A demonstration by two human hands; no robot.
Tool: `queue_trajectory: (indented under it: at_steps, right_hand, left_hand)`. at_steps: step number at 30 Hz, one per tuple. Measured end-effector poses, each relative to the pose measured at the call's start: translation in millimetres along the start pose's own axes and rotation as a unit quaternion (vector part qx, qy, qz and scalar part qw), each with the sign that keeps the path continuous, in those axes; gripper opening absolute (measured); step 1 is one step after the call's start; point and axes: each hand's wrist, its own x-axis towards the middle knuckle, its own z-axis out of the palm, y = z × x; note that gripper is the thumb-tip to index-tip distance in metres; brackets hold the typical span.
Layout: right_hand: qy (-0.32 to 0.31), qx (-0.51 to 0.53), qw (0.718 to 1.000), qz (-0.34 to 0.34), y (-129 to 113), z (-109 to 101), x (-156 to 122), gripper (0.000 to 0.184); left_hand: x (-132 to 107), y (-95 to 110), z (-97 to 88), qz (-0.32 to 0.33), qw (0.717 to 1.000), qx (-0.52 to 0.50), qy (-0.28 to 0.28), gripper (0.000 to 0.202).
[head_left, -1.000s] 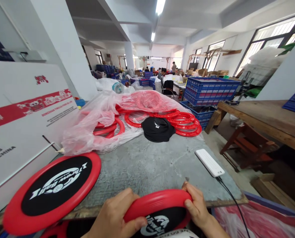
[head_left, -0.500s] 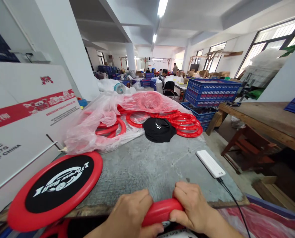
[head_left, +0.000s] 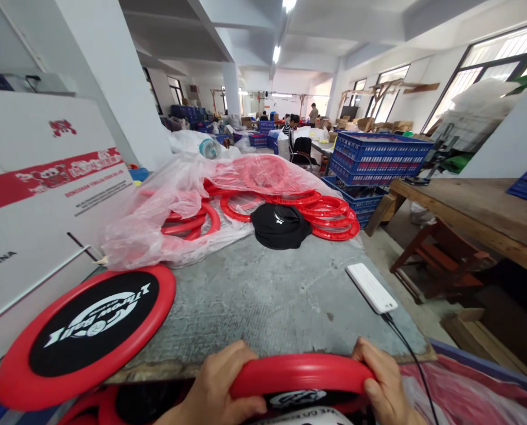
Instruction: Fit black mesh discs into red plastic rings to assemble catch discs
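The grey, scuffed, flat surface (head_left: pixel 263 295) stretches ahead of the person, its worn edge running along the near side. At its left stands a big white cardboard carton (head_left: pixel 68 227) with a red printed band. Across the far part of the surface spreads a crumpled, translucent plastic bag (head_left: pixel 133 233) with red rings inside it. Beyond the surface's far right corner, slatted blue plastic crates (head_left: pixel 374 162) are stacked on one another.

At the near left, a round disc with a red rim and a black fabric centre (head_left: pixel 97 321) lies face up, its white "Throw Ball" print showing; its near part juts past the edge. A second red-rimmed disc with a black, white-printed centre (head_left: pixel 301 372) is in the person's hands at the near edge, tipped so that its rim faces up and its lower part is out of sight.

Glossy red plastic rings (head_left: pixel 337 235) overlap in a fanned pile at the far right of the surface, and a heap of black fabric (head_left: pixel 281 227) rests against them.

The left hand (head_left: pixel 223 383) and right hand (head_left: pixel 385 381) have their fingers clamped on the held disc's rim, one at each end. To the right lies a slim white rectangular device (head_left: pixel 370 286), a thin black cable (head_left: pixel 411 349) trailing from its near end.
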Motion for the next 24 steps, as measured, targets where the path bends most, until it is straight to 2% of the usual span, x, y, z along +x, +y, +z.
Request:
queue_trajectory:
  at_steps: [1,3,6,9,12,14,16,19,22,24]
  right_hand:
    - [0.004,0.004,1.0,0.01,2.3,-1.8,-6.6,0.058]
    - [0.017,0.011,1.0,0.024,4.5,-3.2,-14.2,0.058]
    - [0.046,0.041,0.997,0.047,4.1,0.4,-10.8,0.059]
    - [0.082,0.068,0.99,0.092,1.7,9.4,4.7,0.061]
    - [0.116,0.09,0.975,0.165,2.6,18.6,23.0,0.064]
    - [0.152,0.104,0.956,0.227,7.2,23.5,32.7,0.069]
    - [0.22,0.116,0.918,0.31,13.5,28.4,39.9,0.072]
    - [0.33,0.165,0.836,0.407,19.1,39.3,48.8,0.068]
    - [0.385,0.269,0.772,0.429,16.6,56.0,56.2,0.064]
    - [0.377,0.325,0.758,0.421,13.4,67.4,58.7,0.063]
  left_hand:
    - [-6.2,-4.4,4.5,0.008,0.999,0.0,0.035,0.057]
    - [-9.7,-7.4,10.3,0.014,0.998,0.008,0.055,0.051]
    - [7.6,0.5,4.9,0.002,0.999,0.033,0.016,0.046]
    - [40.1,12.6,-20.2,-0.04,0.997,0.055,-0.033,0.052]
    - [68.4,16.2,-54.7,-0.152,0.984,0.019,-0.087,0.052]
    - [75.8,10.9,-72.7,-0.212,0.973,-0.02,-0.09,0.052]
    - [70.7,3.0,-79.9,-0.272,0.959,-0.044,-0.063,0.058]
    - [48.4,-2.8,-66.2,-0.332,0.937,-0.112,0.0,0.058]
    - [31.3,3.2,-35.6,-0.357,0.911,-0.16,0.13,0.048]
    - [29.8,12.0,-20.1,-0.356,0.894,-0.137,0.236,0.038]
